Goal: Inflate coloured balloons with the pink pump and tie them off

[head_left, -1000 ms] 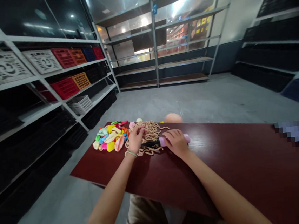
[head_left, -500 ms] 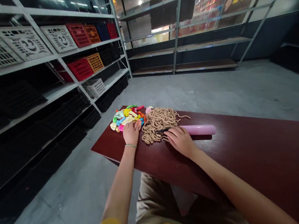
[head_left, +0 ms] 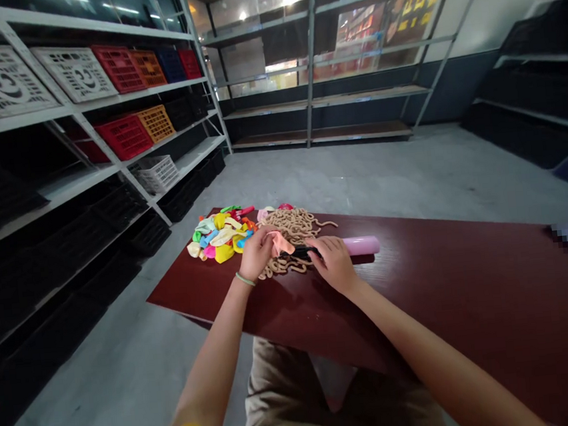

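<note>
My left hand (head_left: 256, 253) pinches a limp salmon-coloured balloon (head_left: 282, 243) between thumb and fingers, over the near side of a heap of tan cord (head_left: 292, 224). My right hand (head_left: 336, 265) is wrapped round a pink balloon pump (head_left: 363, 245) near its black end, which points left toward the balloon. The balloon lies close by the black tip; I cannot tell whether they touch. Left of the cord is a pile of uninflated balloons (head_left: 222, 236) in yellow, blue, green, pink and red.
Everything lies on a dark red-brown table (head_left: 445, 278). A shelf rack (head_left: 97, 100) with white, red, orange and black crates stands on the left. Another metal rack (head_left: 311, 103) runs along the far wall, past the grey floor (head_left: 280, 173).
My left hand has lifted the salmon balloon from the pile and brought it right, to the pump's tip. My right hand stays on the pump. The view has swung to the right.
</note>
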`<state>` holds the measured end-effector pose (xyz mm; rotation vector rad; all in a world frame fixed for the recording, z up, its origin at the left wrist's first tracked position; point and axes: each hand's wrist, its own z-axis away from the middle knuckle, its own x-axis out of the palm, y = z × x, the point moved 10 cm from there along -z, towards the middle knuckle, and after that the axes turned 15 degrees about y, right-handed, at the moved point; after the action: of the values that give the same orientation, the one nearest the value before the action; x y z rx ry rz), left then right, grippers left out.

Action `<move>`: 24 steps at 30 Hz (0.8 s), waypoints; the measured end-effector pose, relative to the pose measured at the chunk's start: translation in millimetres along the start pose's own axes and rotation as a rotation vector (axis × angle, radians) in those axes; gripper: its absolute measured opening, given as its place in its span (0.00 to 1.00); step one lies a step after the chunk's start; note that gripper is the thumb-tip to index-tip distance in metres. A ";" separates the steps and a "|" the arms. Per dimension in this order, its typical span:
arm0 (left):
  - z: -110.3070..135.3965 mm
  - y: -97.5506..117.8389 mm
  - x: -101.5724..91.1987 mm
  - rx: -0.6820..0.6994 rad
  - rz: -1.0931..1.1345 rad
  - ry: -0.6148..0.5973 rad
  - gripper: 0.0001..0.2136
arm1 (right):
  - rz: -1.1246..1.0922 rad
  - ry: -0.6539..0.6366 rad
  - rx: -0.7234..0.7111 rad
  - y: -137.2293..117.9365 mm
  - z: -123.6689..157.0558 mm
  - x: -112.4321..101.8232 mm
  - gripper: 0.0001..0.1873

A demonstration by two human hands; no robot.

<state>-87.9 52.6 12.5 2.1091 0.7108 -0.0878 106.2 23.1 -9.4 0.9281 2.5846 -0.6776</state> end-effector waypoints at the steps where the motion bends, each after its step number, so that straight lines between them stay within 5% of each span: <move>1: -5.4 7.2 12.2 -0.022 0.067 -0.021 0.10 | -0.029 0.040 0.063 8.1 -3.0 -5.3 0.16; 5: -19.8 22.8 66.8 -0.138 0.295 -0.111 0.10 | -0.183 0.184 0.336 44.8 -9.0 -22.7 0.15; 9: -13.7 16.4 103.0 -0.281 0.411 -0.166 0.11 | -0.330 0.164 0.525 69.4 -9.3 -21.9 0.20; 15: 2.4 1.5 99.9 -0.421 0.418 -0.226 0.11 | -0.423 0.016 0.664 81.5 -8.3 -13.5 0.12; 19: 3.5 -4.2 98.7 -0.486 0.460 -0.283 0.13 | -0.531 0.065 0.858 98.2 0.0 -14.4 0.13; 24: 1.4 -10.7 101.1 -0.476 0.498 -0.264 0.12 | -0.489 0.155 0.849 103.2 -3.8 -27.5 0.12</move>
<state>-8.9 102.3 -27.8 1.7114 0.0266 0.0716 194.0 81.0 -27.8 0.5246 2.6699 -2.0011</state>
